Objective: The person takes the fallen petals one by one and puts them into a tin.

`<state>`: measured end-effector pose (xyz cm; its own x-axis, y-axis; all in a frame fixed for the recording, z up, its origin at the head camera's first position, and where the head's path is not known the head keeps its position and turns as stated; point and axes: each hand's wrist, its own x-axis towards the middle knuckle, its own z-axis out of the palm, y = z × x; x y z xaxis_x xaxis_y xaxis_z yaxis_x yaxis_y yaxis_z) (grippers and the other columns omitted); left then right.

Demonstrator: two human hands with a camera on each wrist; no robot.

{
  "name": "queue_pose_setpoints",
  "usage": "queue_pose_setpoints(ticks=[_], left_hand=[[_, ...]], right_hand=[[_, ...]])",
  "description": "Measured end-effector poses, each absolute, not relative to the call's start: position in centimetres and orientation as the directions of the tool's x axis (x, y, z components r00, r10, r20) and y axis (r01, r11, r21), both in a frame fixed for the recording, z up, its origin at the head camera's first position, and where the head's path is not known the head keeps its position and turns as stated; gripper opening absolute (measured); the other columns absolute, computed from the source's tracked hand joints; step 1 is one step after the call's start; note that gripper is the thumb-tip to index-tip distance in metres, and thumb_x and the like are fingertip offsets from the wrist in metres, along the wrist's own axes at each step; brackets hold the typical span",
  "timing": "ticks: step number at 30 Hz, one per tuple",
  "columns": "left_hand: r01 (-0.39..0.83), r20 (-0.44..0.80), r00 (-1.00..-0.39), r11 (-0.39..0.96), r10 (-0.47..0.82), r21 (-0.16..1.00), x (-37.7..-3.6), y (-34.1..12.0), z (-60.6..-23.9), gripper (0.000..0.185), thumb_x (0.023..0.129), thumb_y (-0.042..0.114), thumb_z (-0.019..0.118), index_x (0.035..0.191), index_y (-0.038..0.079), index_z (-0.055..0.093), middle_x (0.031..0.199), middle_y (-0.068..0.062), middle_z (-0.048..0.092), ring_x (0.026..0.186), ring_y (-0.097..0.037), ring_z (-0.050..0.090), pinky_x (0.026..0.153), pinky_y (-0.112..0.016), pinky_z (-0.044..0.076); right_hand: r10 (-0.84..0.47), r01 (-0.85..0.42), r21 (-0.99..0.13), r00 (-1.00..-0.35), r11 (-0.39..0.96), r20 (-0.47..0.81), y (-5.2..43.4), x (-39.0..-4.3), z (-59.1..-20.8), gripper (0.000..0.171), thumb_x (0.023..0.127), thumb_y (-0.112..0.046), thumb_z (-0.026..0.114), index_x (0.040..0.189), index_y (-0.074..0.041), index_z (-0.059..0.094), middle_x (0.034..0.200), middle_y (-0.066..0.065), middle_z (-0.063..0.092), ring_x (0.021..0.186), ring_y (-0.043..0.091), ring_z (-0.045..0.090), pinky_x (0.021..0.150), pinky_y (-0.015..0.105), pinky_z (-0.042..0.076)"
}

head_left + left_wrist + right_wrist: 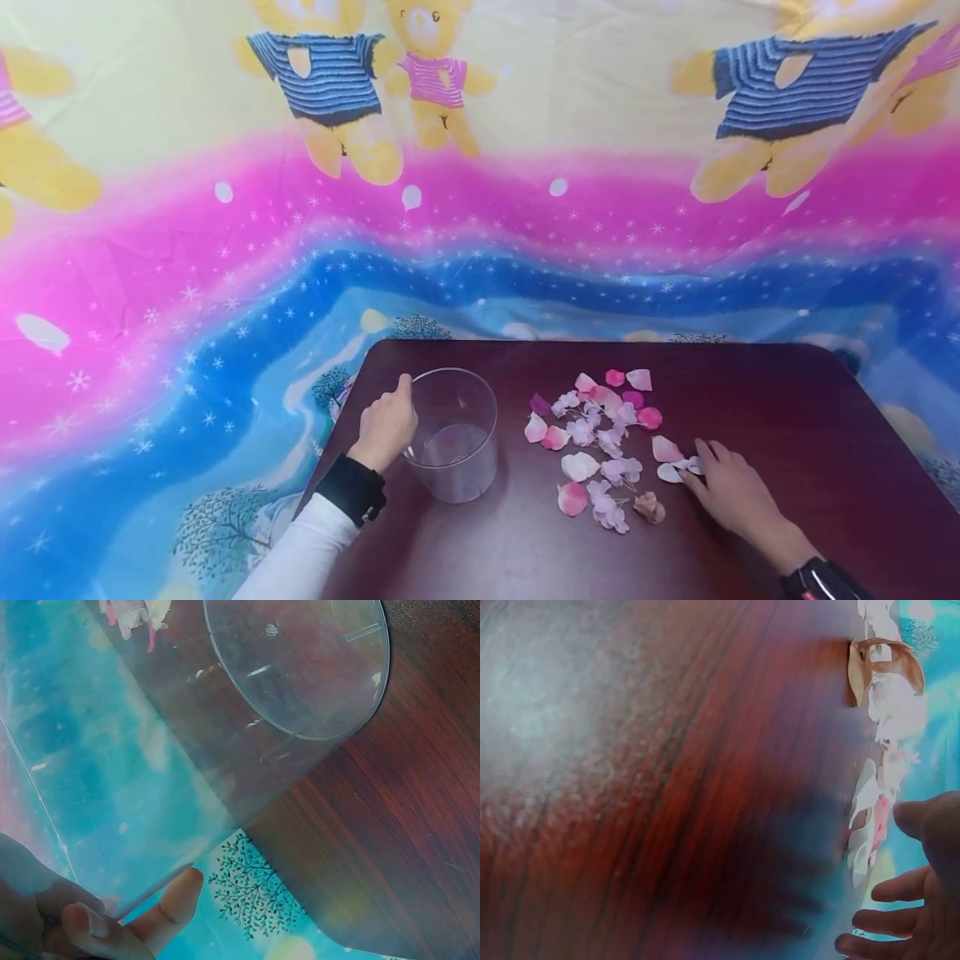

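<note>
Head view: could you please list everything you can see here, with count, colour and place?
Table: one, dark red-brown wood, centre.
Cup: one, clear plastic, upright on the table's left part, nothing visible inside.
Petals: a loose scatter, pink, white and lilac, right of the cup.
Cloth: one, pink, blue and yellow with bear prints, behind and beside the table.
Left hand: grips the cup's side.
Right hand: fingers touch petals at the scatter's right edge.

In the left wrist view the clear cup (292, 675) runs off the top edge, and the left hand (82, 915) is cut by the bottom corner. The right wrist view is blurred: the petals (881, 750) smear together, perhaps overlapping, and the right hand (915, 900) is cropped.
</note>
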<state>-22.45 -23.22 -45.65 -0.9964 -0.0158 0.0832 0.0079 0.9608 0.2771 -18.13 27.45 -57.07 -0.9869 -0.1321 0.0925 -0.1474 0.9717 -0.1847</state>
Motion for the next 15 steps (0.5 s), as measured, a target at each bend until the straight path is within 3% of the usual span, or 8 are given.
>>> queue_pose_setpoints(ticks=[15], left_hand=[[0.010,0.107,-0.994,0.961,-0.021,0.277,-22.4,-23.2,-45.7,0.027,0.100,0.008,0.046,0.126,0.004,0.048,0.060,-0.007,0.049,0.049,-0.023,0.051,0.047,-0.035,0.040]], right_hand=[[-0.136,-0.182,-0.225,-0.969,0.957,0.207,28.3,-18.5,-58.1,0.034,0.083,-0.008,0.078,0.108,0.011,0.063,0.086,0.023,0.062,0.068,0.035,0.063,0.059,0.050,0.050]])
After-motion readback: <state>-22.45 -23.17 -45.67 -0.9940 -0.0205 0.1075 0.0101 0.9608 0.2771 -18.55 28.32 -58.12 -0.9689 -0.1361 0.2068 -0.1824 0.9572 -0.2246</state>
